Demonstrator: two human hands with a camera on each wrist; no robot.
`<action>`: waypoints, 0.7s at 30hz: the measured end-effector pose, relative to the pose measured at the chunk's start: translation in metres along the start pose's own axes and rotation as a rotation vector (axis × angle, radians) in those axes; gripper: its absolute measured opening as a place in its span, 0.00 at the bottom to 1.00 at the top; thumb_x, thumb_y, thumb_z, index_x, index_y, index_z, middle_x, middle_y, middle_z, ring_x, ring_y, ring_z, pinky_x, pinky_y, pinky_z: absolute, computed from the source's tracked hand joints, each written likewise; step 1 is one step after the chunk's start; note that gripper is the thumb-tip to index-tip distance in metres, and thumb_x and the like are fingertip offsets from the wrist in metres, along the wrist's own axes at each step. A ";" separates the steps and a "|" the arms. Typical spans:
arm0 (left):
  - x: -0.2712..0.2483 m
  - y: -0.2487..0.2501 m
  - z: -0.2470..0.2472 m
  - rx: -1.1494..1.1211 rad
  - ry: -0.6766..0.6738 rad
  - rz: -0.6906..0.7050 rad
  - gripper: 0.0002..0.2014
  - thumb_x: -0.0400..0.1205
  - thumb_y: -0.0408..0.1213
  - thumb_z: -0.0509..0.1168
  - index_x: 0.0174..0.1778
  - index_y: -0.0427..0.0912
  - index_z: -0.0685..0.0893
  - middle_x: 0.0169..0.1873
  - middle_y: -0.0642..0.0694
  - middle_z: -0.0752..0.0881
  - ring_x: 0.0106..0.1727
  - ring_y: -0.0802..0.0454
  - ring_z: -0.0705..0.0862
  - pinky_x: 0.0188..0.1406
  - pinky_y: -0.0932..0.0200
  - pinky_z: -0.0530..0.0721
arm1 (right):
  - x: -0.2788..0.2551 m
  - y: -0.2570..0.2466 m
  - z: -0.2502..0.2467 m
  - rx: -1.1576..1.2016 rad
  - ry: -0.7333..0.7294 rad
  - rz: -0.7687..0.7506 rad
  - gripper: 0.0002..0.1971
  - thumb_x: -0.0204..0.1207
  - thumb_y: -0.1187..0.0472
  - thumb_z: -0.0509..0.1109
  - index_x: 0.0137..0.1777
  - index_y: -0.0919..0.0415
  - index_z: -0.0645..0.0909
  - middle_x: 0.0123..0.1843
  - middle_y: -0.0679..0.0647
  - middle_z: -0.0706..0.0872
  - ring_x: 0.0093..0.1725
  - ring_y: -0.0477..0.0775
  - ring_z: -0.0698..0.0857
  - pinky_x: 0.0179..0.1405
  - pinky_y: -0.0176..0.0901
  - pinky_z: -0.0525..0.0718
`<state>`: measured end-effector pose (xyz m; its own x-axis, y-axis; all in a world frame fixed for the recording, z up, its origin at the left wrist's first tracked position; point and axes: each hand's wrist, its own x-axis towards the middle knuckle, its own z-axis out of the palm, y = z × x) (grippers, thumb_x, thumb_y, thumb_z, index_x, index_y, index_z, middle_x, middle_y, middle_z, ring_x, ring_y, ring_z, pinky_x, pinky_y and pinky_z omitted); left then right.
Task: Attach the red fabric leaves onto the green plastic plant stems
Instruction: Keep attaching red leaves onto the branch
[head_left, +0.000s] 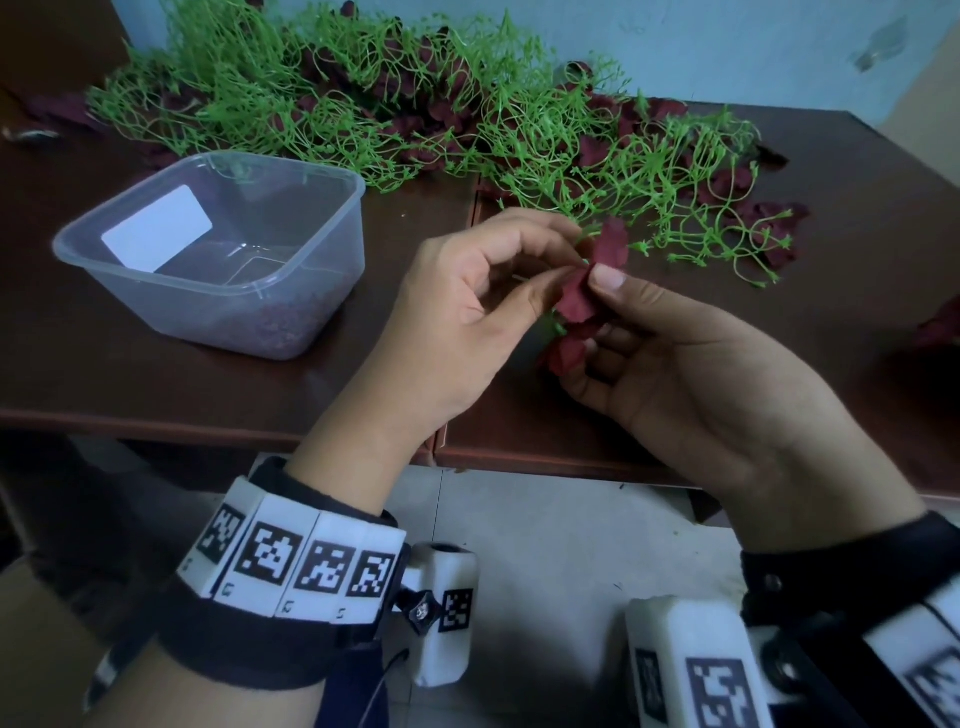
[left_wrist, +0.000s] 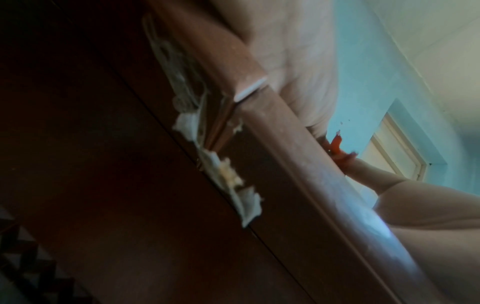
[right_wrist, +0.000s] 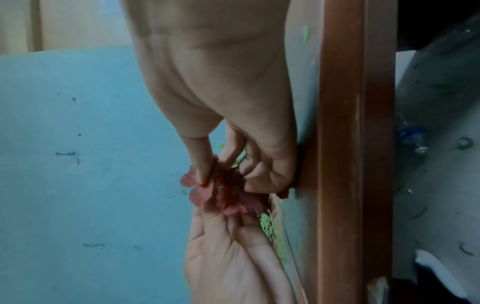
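Red leaf going onto a stem, above the table's front edge

The dark red fabric leaf (head_left: 582, 291) is pinched by the right hand (head_left: 711, 374); the left hand (head_left: 467, 312) pinches its thin green plastic stem (head_left: 587, 234). Most of the tangled green stem pile (head_left: 363, 104) looks bare. A clear plastic tub (head_left: 218, 249) sits left, not obstructing.

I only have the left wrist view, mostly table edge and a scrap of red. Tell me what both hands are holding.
Observer: The right hand pinches red leaves under its thumb; the left hand pinches a green stem at the same bunch.
Operator: Say where the loose stems are.
Observer: A heap of green stems mixed with red leaves lies across the far side of the table.
Operator: Report anything else nearby.
Observer: A clear tub stands left of the hands, with a white card leaning inside.
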<state>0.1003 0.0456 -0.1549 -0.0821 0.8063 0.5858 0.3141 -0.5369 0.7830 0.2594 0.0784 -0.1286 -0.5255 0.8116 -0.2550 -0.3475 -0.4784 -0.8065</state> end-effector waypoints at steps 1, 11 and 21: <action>0.000 0.001 0.001 -0.010 0.009 -0.003 0.06 0.83 0.23 0.70 0.53 0.36 0.87 0.57 0.45 0.86 0.60 0.56 0.88 0.62 0.61 0.84 | 0.000 -0.001 0.000 0.011 -0.008 0.010 0.10 0.64 0.59 0.77 0.45 0.61 0.85 0.40 0.56 0.79 0.35 0.49 0.80 0.36 0.40 0.85; 0.000 0.001 -0.001 -0.024 -0.020 -0.045 0.05 0.83 0.27 0.72 0.52 0.39 0.87 0.58 0.42 0.83 0.55 0.57 0.86 0.59 0.60 0.83 | -0.001 -0.004 -0.002 -0.033 -0.058 -0.001 0.06 0.69 0.58 0.71 0.43 0.59 0.82 0.40 0.55 0.76 0.40 0.51 0.76 0.39 0.42 0.80; 0.000 0.004 0.000 -0.015 -0.018 -0.053 0.04 0.83 0.28 0.72 0.52 0.38 0.87 0.58 0.42 0.83 0.53 0.56 0.87 0.58 0.55 0.86 | 0.000 -0.005 -0.002 -0.051 -0.072 -0.007 0.07 0.67 0.58 0.70 0.30 0.57 0.85 0.34 0.52 0.78 0.38 0.51 0.76 0.38 0.42 0.78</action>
<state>0.1019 0.0436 -0.1521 -0.0815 0.8380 0.5395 0.2959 -0.4966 0.8160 0.2632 0.0816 -0.1256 -0.5783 0.7878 -0.2121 -0.3123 -0.4540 -0.8345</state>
